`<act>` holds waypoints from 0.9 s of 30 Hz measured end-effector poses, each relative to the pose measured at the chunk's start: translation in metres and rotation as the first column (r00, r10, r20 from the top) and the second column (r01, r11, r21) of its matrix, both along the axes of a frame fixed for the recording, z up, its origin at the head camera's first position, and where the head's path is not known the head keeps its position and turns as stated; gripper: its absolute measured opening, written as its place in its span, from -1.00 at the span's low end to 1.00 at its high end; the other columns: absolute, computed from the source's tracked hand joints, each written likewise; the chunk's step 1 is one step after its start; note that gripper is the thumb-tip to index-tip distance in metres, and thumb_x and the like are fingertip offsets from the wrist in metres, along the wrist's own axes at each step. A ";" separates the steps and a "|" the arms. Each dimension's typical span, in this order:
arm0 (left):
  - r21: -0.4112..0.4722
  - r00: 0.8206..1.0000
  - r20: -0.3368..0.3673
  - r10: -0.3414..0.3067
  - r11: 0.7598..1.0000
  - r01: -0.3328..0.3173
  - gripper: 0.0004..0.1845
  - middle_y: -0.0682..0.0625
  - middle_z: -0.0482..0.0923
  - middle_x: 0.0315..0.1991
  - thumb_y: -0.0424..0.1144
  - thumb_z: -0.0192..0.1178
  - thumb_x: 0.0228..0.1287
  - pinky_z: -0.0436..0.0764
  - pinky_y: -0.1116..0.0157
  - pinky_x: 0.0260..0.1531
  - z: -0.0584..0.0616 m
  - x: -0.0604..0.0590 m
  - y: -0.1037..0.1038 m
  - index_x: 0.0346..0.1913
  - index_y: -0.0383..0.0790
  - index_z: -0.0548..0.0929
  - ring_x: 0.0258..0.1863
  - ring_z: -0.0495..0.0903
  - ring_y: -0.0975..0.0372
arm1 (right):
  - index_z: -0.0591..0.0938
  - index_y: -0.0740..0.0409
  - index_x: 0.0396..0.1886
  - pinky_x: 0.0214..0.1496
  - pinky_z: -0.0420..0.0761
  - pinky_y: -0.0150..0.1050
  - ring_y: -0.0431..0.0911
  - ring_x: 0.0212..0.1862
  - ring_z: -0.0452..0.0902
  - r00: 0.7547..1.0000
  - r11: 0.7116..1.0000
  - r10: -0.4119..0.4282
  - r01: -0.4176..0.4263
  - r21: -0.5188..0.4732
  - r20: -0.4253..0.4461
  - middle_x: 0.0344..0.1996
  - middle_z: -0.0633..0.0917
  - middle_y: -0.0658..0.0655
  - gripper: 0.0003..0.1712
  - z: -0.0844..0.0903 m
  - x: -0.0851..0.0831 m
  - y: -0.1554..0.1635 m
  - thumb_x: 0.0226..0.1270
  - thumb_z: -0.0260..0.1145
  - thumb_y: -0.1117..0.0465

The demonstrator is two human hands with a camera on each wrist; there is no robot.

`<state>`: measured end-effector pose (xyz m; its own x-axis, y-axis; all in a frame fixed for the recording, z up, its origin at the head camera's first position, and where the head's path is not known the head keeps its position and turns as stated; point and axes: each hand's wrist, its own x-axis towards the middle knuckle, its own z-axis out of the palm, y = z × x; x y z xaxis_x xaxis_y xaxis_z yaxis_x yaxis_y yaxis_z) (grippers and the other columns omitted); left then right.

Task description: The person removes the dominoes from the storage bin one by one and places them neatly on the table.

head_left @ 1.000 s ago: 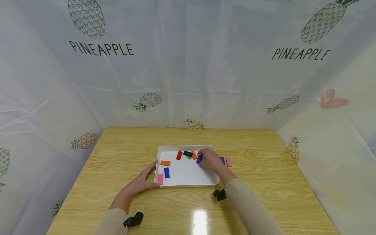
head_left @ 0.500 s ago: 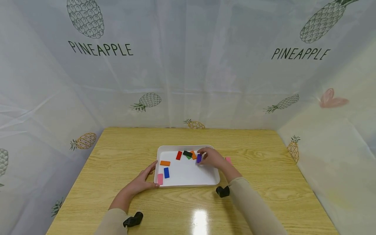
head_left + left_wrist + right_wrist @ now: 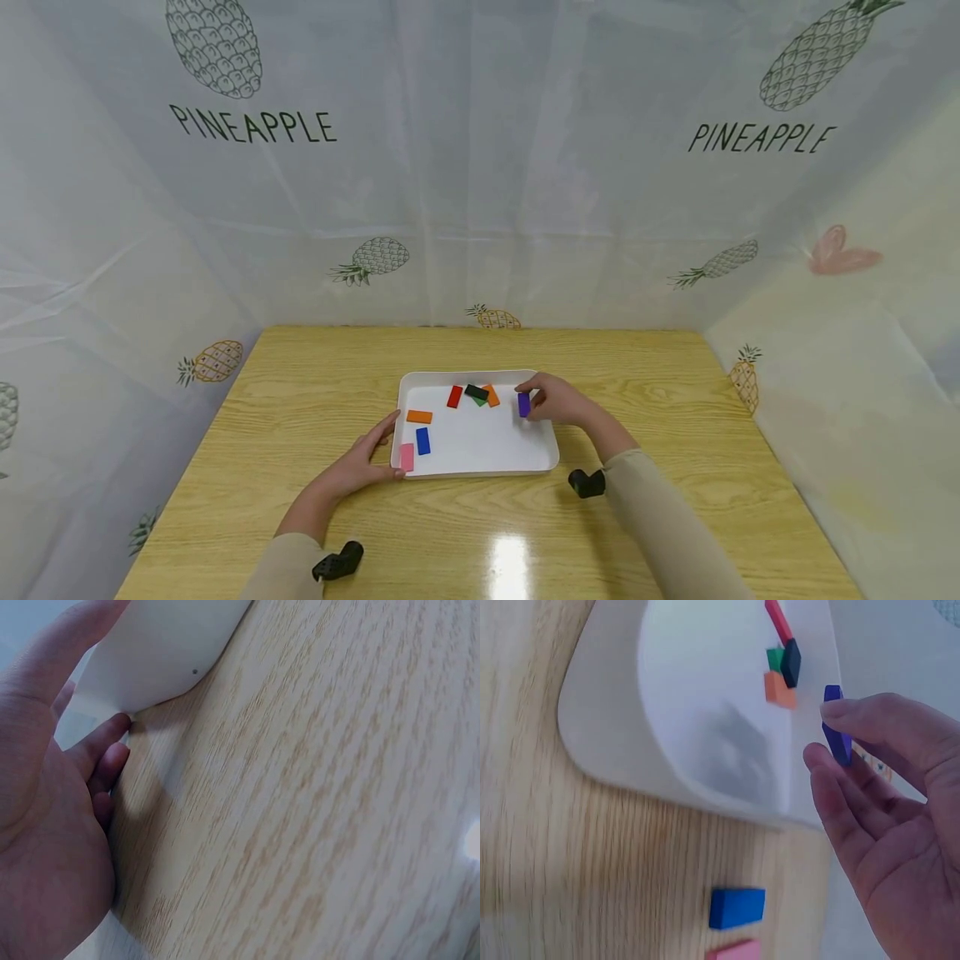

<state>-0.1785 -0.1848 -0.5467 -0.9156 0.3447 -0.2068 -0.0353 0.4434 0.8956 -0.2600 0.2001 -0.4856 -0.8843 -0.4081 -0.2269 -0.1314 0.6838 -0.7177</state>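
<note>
My right hand point(image 3: 556, 398) pinches a purple domino block point(image 3: 837, 725) between thumb and fingers. In the head view it holds the block over the right part of a white tray point(image 3: 480, 473). My left hand point(image 3: 362, 461) spreads around the tray's near left corner, touching the outside and rim with thumb and fingers. Inside the tray, a red block point(image 3: 454, 397), a black block point(image 3: 477, 392) and an orange block point(image 3: 491, 395) lie along the far side. The black one overlaps a green block point(image 3: 479, 401), mostly covered. Another orange block point(image 3: 419, 417), a blue block point(image 3: 423, 441) and a pink block point(image 3: 407, 457) lie at left.
On the wooden table point(image 3: 420, 533), right of the tray, stand a blue block point(image 3: 737, 907) and a pink block point(image 3: 736, 950) in the right wrist view; my right arm hides them in the head view. A pineapple-print curtain point(image 3: 480, 167) surrounds the table.
My right hand has shifted right with the purple block. The blue and pink blocks beside the tray have become hidden behind that arm in the head view. My left hand stays at the tray.
</note>
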 end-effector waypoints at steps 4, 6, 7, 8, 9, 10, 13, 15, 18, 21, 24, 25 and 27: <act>0.003 1.000 0.000 0.003 1.000 -0.003 0.09 -0.19 0.11 0.46 -0.15 0.51 0.02 0.07 -0.28 0.26 0.001 0.000 0.000 0.55 0.11 0.05 0.36 0.15 -0.10 | 0.59 0.32 0.17 -0.20 0.61 -0.20 -0.05 -0.17 0.54 1.000 1.000 0.021 -0.021 0.002 0.000 -0.07 0.56 0.14 -0.43 0.005 0.003 0.011 0.09 0.45 0.43; 0.007 1.000 -0.002 0.001 1.000 -0.001 0.09 -0.19 0.11 0.46 -0.15 0.51 0.02 0.07 -0.28 0.26 0.001 0.000 0.001 0.55 0.09 0.05 0.36 0.15 -0.09 | 0.58 0.33 0.18 -0.21 0.60 -0.22 -0.06 -0.17 0.53 1.000 1.000 0.024 -0.024 -0.001 0.001 -0.07 0.56 0.15 -0.43 0.008 0.004 0.017 0.10 0.43 0.44; 0.008 1.000 -0.003 0.002 1.000 -0.002 0.09 -0.19 0.12 0.46 -0.14 0.51 0.02 0.07 -0.27 0.26 0.000 0.000 0.001 0.55 0.09 0.06 0.36 0.15 -0.09 | 0.57 0.35 0.18 -0.24 0.59 -0.23 -0.06 -0.17 0.53 1.000 1.000 0.029 -0.029 -0.006 0.002 -0.07 0.55 0.16 -0.42 0.009 0.004 0.020 0.10 0.43 0.44; 0.010 1.000 -0.005 0.002 1.000 -0.002 0.08 -0.18 0.12 0.46 -0.14 0.51 0.02 0.07 -0.27 0.26 0.000 0.000 0.001 0.55 0.09 0.06 0.36 0.16 -0.08 | 0.56 0.36 0.19 -0.30 0.59 -0.23 -0.06 -0.19 0.53 1.000 0.999 0.031 -0.031 -0.008 0.005 -0.08 0.56 0.17 -0.42 0.009 0.004 0.023 0.11 0.42 0.43; 0.011 1.000 -0.007 0.002 1.000 -0.002 0.08 -0.18 0.13 0.45 -0.14 0.51 0.02 0.07 -0.27 0.26 -0.001 0.000 0.001 0.55 0.09 0.07 0.36 0.16 -0.08 | 0.55 0.36 0.20 -0.37 0.56 -0.24 -0.06 -0.25 0.52 0.999 0.999 0.031 -0.031 -0.011 0.016 -0.11 0.57 0.18 -0.42 0.010 0.004 0.026 0.12 0.41 0.42; 0.014 1.000 -0.008 0.002 1.000 -0.002 0.08 -0.18 0.13 0.45 -0.14 0.51 0.02 0.07 -0.26 0.26 -0.002 -0.001 0.001 0.55 0.09 0.07 0.35 0.16 -0.08 | 0.54 0.36 0.21 -0.40 0.54 -0.24 -0.07 -0.26 0.51 0.999 0.999 0.032 -0.032 -0.014 0.020 -0.12 0.57 0.18 -0.41 0.011 0.004 0.030 0.13 0.41 0.41; 0.017 1.000 -0.011 0.006 1.000 -0.006 0.07 -0.17 0.13 0.45 -0.14 0.51 0.02 0.07 -0.26 0.26 -0.004 -0.001 0.000 0.55 0.10 0.08 0.35 0.17 -0.08 | 0.53 0.36 0.22 -0.47 0.52 -0.22 -0.05 -0.30 0.54 0.999 0.999 0.037 -0.037 -0.016 0.020 -0.13 0.58 0.19 -0.41 0.011 0.003 0.039 0.15 0.42 0.38; 0.017 1.000 -0.010 0.008 1.000 -0.008 0.07 -0.16 0.12 0.46 -0.14 0.51 0.02 0.08 -0.26 0.26 -0.004 -0.001 0.000 0.55 0.10 0.08 0.35 0.17 -0.08 | 0.53 0.37 0.21 -0.41 0.56 -0.20 -0.02 -0.28 0.57 0.999 0.999 0.041 -0.041 -0.020 0.007 -0.11 0.57 0.20 -0.42 0.010 0.003 0.045 0.15 0.42 0.38; 0.025 1.000 -0.005 0.011 1.000 -0.011 0.07 -0.16 0.12 0.46 -0.16 0.51 0.01 0.08 -0.25 0.26 -0.003 -0.001 0.000 0.55 0.11 0.08 0.36 0.16 -0.08 | 0.55 0.38 0.19 -0.29 0.61 -0.18 -0.02 -0.17 0.57 0.999 0.999 0.036 -0.036 -0.023 -0.016 -0.07 0.54 0.20 -0.44 0.010 0.004 0.054 0.13 0.40 0.44; 0.032 1.000 -0.003 0.015 0.999 -0.015 0.08 -0.15 0.13 0.46 -0.18 0.52 0.00 0.09 -0.25 0.26 -0.001 0.000 0.000 0.55 0.11 0.08 0.35 0.17 -0.07 | 0.55 0.39 0.18 -0.27 0.62 -0.15 0.00 -0.16 0.55 0.999 0.999 0.038 -0.038 -0.029 -0.012 -0.06 0.52 0.22 -0.43 0.010 0.005 0.062 0.09 0.37 0.49; 0.033 1.000 -0.003 0.014 0.999 -0.014 0.08 -0.15 0.13 0.46 -0.18 0.52 0.00 0.09 -0.26 0.26 -0.001 0.000 0.000 0.54 0.12 0.09 0.35 0.17 -0.06 | 0.54 0.39 0.18 -0.26 0.63 -0.13 0.03 -0.15 0.54 0.999 0.999 0.042 -0.042 -0.035 -0.006 -0.05 0.51 0.22 -0.41 0.009 0.007 0.070 0.07 0.38 0.50; 0.032 1.000 -0.004 0.015 0.999 -0.015 0.08 -0.15 0.14 0.46 -0.18 0.53 0.00 0.08 -0.26 0.26 -0.001 0.000 0.000 0.54 0.12 0.09 0.35 0.17 -0.06 | 0.54 0.40 0.18 -0.24 0.63 -0.14 0.03 -0.15 0.54 0.999 0.998 0.043 -0.044 -0.033 -0.011 -0.05 0.51 0.22 -0.41 0.009 0.008 0.072 0.06 0.40 0.49; 0.030 1.000 -0.005 0.014 0.999 -0.013 0.08 -0.15 0.13 0.46 -0.17 0.53 0.00 0.08 -0.26 0.26 -0.002 0.000 0.000 0.54 0.12 0.08 0.35 0.16 -0.07 | 0.56 0.40 0.16 -0.19 0.63 -0.14 0.03 -0.14 0.54 0.998 0.999 0.045 -0.046 -0.020 -0.033 -0.06 0.52 0.20 -0.41 0.007 0.008 0.078 0.06 0.43 0.47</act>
<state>-0.1790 -0.1845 -0.5484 -0.9212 0.3384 -0.1918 -0.0366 0.4156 0.9088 -0.2519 0.2778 -0.4788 -0.8715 -0.4522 -0.1895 -0.1852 0.6615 -0.7268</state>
